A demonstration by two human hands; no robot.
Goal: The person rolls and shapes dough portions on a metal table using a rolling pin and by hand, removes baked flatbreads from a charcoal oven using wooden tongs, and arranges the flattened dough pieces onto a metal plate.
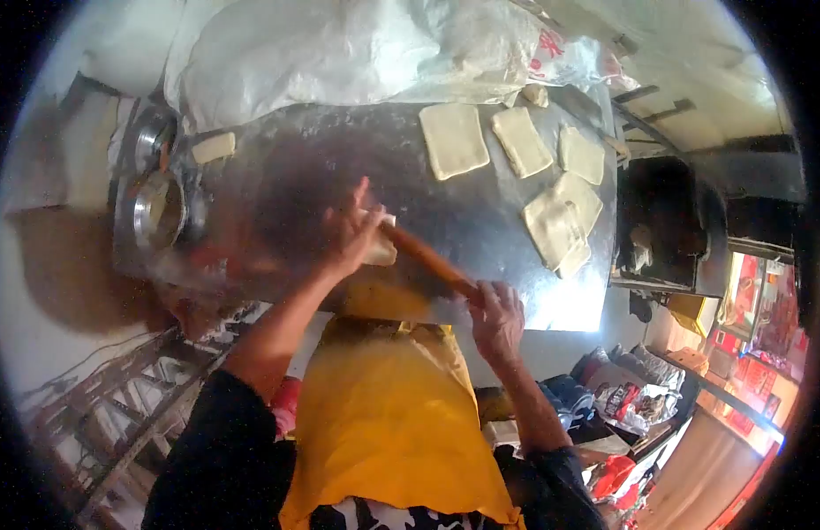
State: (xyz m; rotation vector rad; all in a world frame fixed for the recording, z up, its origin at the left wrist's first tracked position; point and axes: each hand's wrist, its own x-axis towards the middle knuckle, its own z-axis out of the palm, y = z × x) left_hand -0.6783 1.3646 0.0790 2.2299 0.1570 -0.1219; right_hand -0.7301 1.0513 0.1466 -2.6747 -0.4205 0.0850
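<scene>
A wooden rolling pin (427, 258) slants over the near part of the dark metal worktop (295, 168). My right hand (496, 316) is closed around its near right end. At the pin's far left end is my left hand (355, 231), slightly blurred, with its fingers stretched out and apart. Its thumb side meets the pin, though the exact contact is hard to see. Beneath that hand and the pin lies a small piece of dough (381, 254), partly hidden.
Flat dough sheets (454, 141) lie at the right, some overlapping (555, 228). A small dough strip (215, 147) sits at the far left, near metal bowls (159, 210). White plastic sheeting (339, 57) covers the back edge. A dark oven-like box (661, 221) stands on the right.
</scene>
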